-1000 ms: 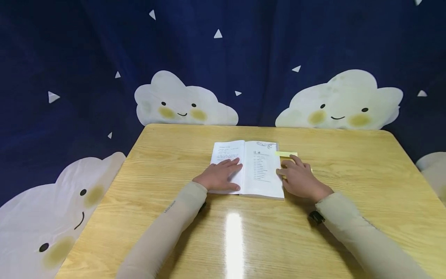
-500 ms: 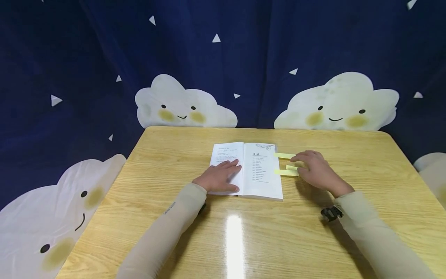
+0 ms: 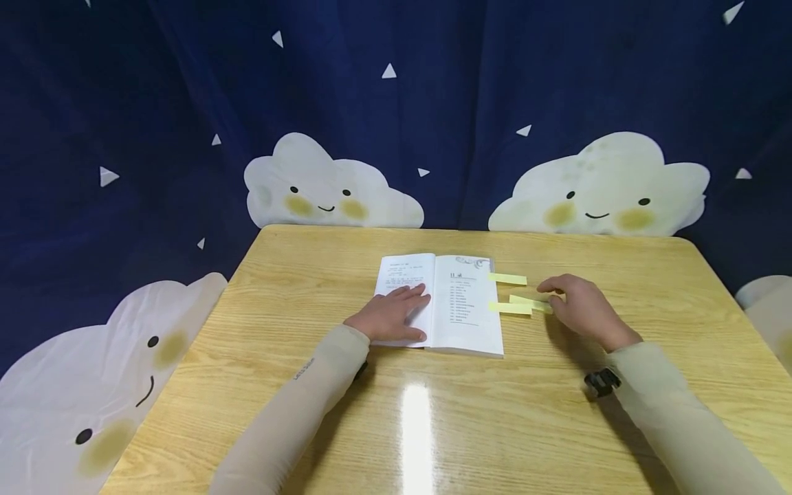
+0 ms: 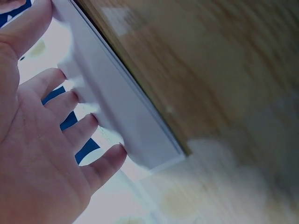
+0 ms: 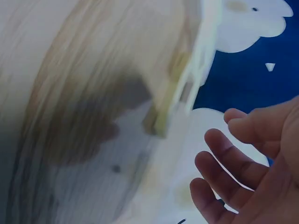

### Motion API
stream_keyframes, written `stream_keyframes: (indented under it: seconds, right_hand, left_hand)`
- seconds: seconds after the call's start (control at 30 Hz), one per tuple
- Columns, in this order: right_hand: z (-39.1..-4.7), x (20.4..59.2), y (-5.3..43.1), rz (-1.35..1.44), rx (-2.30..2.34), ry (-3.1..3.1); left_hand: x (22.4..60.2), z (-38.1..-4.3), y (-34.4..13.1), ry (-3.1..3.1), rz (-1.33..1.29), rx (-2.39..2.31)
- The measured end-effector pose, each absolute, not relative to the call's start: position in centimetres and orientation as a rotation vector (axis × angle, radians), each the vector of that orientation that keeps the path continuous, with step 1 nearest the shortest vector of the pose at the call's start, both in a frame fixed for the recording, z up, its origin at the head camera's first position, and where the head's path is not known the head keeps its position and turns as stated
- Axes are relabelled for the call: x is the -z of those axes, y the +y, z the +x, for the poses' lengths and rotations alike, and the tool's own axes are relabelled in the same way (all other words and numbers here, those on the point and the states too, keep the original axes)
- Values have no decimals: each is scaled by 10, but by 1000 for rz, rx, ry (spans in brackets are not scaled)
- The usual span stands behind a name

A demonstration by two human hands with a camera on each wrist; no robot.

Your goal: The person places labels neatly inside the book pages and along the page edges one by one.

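An open book lies on the table, printed text on both pages. Across its left page my left hand rests with fingers spread; the fingertips touch the paper in the left wrist view. Two pale yellow sticky strips stick out past the right page's edge: an upper strip and a lower strip. A third yellow strip lies at a slant beside the lower one, its right end close to my right hand. That hand hovers with loosely bent fingers, holding nothing in the right wrist view.
The light wooden table has a bright glare streak in front of the book. Behind it hangs a dark blue curtain with cloud faces and white triangles. A dark wrist device sits under the right forearm.
My right hand has moved right, away from the page edge, uncovering the yellow strips. The left hand has stayed on the left page.
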State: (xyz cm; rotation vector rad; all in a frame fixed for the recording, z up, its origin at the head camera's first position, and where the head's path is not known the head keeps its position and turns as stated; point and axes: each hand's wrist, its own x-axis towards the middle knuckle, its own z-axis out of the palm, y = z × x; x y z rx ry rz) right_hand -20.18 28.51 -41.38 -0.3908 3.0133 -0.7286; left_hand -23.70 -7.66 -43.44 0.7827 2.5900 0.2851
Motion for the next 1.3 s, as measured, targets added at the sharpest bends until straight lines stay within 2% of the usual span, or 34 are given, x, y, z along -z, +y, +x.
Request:
stream_keyframes:
  seconds: [0.37, 0.93, 1.3]
  right_hand:
    - [-216, 431, 295, -446, 539, 2965]
    - [-216, 435, 328, -338, 390, 2977]
    - [-224, 430, 319, -307, 384, 3030]
  left_hand:
    - [434, -236, -76, 2592, 793, -274]
    - [435, -237, -77, 2598, 797, -271]
    - [434, -236, -77, 2600, 802, -275]
